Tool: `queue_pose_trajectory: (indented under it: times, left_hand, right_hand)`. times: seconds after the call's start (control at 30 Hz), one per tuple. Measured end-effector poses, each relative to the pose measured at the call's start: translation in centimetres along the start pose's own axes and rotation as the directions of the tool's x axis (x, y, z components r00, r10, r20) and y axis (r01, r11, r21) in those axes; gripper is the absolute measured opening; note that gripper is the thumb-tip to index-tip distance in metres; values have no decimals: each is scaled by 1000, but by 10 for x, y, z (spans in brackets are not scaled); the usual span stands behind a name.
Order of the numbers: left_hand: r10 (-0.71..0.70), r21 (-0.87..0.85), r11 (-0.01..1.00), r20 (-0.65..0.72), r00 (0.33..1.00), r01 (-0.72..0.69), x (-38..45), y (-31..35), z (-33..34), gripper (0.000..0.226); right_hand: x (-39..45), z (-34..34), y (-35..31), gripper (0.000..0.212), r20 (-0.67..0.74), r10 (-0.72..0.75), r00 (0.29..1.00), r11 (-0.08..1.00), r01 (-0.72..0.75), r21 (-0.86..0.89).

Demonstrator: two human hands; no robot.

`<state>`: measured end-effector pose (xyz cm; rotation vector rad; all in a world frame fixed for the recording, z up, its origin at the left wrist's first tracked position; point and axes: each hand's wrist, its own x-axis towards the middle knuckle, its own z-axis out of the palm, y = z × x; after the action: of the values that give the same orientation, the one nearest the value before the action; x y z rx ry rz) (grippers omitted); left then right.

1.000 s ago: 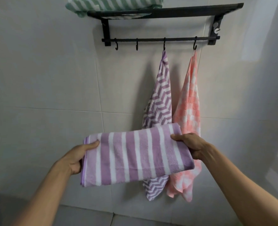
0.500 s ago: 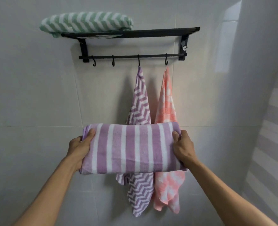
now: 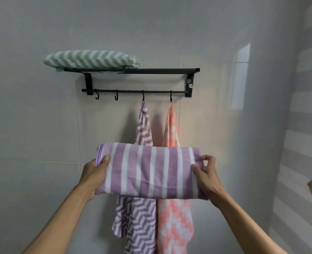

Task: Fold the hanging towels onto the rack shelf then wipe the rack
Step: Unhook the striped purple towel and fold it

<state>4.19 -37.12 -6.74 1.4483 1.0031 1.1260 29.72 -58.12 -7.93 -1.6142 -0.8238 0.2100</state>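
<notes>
You're gripping the folded striped towel (image 3: pixel 151 171) with left hand (image 3: pixel 94 173) and right hand (image 3: pixel 206 173), so keep it level while you're lifting it onto the rack shelf (image 3: pixel 160 70).

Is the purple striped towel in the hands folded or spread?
Folded: the purple striped towel forms a compact layered bundle, held at its ends by the left hand and right hand.

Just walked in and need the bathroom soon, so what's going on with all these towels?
A person is tidying the black wall-mounted towel rack. Their left hand and right hand grip the two ends of a folded purple-and-white striped towel, held below the shelf. A folded green-and-white chevron towel already lies on the shelf's left end. A purple chevron towel and a pink-and-white checked towel hang from the two right-hand hooks, not yet folded.
</notes>
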Motion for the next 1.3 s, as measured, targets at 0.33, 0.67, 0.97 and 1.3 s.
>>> queue_pose_trajectory:
  times: [0.33,0.67,0.97,1.3]
  left_hand:
    - [315,75,948,-95,944,-309,17,87,-17,56]
    - [563,-143,825,108,820,-547,31,124,-57,28]
    - [551,-256,820,106,828,-513,51,203,-63,27]
    - [579,-255,801,103,808,-542,86,292,-26,28]
  right_hand:
    - [20,-25,-72,20,-237,-242,941,970,242,-32]
    - [15,-20,-143,25,-226,-211,951,971,231,64]
    - [27,-34,-226,31,-312,-291,904,950,312,17]
    - [92,-75,-285,23,-345,-291,892,936,341,93]
